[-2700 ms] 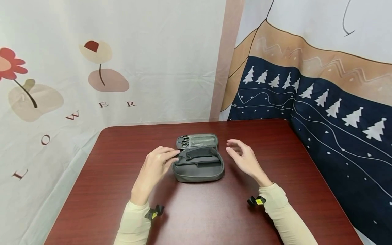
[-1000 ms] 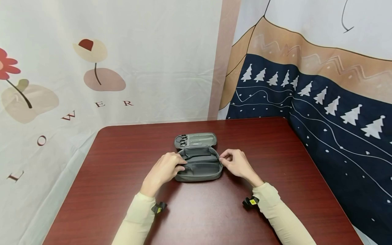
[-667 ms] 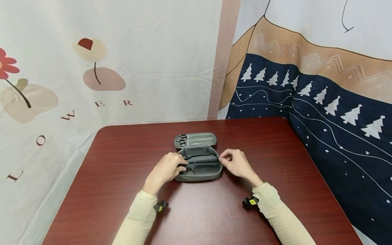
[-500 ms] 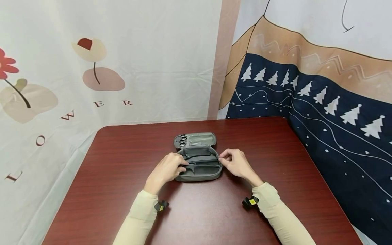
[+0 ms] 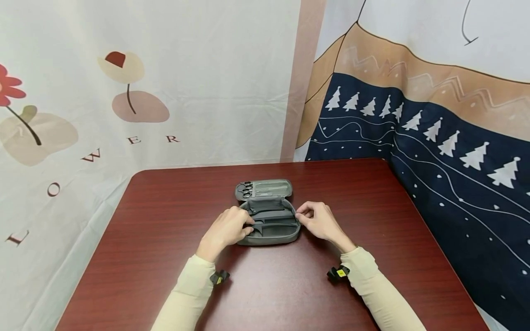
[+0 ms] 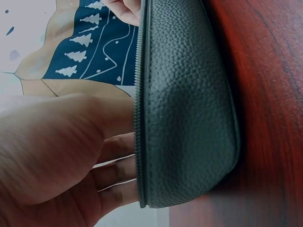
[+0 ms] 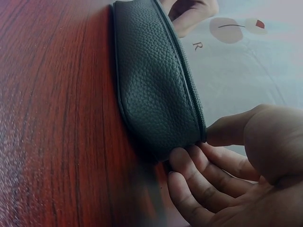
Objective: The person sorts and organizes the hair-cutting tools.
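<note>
A grey leather-like zip case (image 5: 273, 240) lies open on the table, its lid (image 5: 285, 198) folded away from me. Small scissors (image 5: 247, 189) sit at the lid's left end. My left hand (image 5: 227, 227) reaches over the case's left end, thumb and fingers inside at a dark long strip (image 5: 275, 225). The case wall (image 6: 189, 94) hides those fingertips in the left wrist view, and I cannot tell whether they pinch the strip. My right hand (image 5: 319, 221) pinches the case's right end, thumb at the zip rim and fingers (image 7: 182, 163) against the outer wall.
The case rests toward the back of a reddish-brown wooden table (image 5: 265, 294). A white printed cloth (image 5: 215, 92) hangs behind it, and a dark blue cloth with white trees (image 5: 434, 184) borders the right side. Each sleeve carries a small wrist camera (image 5: 219, 276).
Since the oldest frame, the right hand has come to the case's right end and the left fingers have gone inside. The contents' outline has shifted; the dark strip now shows more clearly.
</note>
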Motion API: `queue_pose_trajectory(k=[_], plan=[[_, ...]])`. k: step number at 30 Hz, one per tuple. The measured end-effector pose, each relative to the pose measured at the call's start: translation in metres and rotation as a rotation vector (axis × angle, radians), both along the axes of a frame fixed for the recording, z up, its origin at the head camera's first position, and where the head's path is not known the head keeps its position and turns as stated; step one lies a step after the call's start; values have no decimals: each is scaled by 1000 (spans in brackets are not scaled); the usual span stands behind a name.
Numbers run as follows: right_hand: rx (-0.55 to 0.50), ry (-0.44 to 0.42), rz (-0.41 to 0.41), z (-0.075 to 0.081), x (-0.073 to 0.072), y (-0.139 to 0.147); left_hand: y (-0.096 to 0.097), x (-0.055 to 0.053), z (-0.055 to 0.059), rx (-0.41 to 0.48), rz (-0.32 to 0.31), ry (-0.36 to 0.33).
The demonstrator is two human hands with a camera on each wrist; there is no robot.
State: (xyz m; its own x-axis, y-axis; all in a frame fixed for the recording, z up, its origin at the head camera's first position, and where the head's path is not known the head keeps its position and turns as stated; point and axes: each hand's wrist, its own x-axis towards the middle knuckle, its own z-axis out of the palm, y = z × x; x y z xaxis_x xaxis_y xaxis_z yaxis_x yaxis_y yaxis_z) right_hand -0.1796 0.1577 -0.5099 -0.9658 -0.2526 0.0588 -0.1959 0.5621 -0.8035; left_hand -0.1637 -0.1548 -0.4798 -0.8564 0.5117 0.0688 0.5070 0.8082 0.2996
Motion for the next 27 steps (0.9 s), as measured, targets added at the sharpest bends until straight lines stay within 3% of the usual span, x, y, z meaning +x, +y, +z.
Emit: queue_pose_trajectory(k=[1,3,5,6,8,10,12,13,27], plan=[[-2,0,1,0,0,0,0,0,0,0,0,-2],[-3,-2,2,1,1,0,-10,-14,-31,24,-41,36],[-2,-2,2,1,1,0,-10,-15,-32,24,-43,31],[-2,-1,3,2,1,0,-13,-22,-48,27,-54,51],[0,-2,2,2,1,0,-11,-21,-47,18,-45,50],[1,-3,2,2,1,0,2,-7,-16,-17,3,5],[2,-4,1,2,1,0,4,-5,-15,-23,15,9],[3,-3,0,1,1,0,9,2,1,-34,30,-8],[7,4,3,-1,-1,1,12,-4,-5,-55,67,-67]])
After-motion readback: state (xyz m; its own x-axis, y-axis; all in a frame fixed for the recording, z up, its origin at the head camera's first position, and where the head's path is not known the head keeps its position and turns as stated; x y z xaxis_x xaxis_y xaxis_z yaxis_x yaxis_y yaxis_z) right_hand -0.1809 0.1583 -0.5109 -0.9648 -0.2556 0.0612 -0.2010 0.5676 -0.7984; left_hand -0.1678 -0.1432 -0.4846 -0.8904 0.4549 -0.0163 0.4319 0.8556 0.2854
